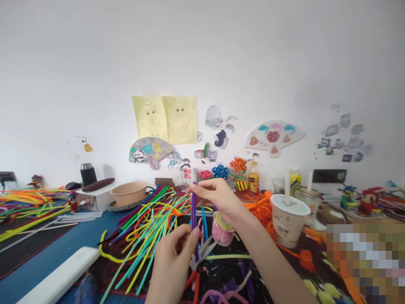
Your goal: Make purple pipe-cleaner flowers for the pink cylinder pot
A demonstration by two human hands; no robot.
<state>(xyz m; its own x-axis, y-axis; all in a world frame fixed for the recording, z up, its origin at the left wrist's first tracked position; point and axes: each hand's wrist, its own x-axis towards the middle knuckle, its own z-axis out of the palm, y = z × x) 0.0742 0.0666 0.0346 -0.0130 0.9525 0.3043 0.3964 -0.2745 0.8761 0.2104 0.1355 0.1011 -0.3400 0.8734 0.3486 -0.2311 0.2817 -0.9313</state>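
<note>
A purple pipe cleaner (194, 209), which looks doubled into parallel strands, stands upright between my hands. My right hand (218, 195) pinches its top end between thumb and fingers. Lower down, my left hand (177, 253) grips it between thumb and forefinger, and a short end sticks out below. Behind that lower end lie scissors (207, 250) with their blades apart; their handles are hidden. A small pink pot (222, 230) with a yellow-green top sits just beneath my right wrist.
Loose colored pipe cleaners (152, 236) spread left of center. Orange pipe-cleaner pieces (261, 211) lie behind a lidded paper cup (289, 221) with a straw at right. A tan bowl (128, 193), a white bar (63, 276) and pipe-cleaner flowers (238, 169) stand around; a wall rises behind.
</note>
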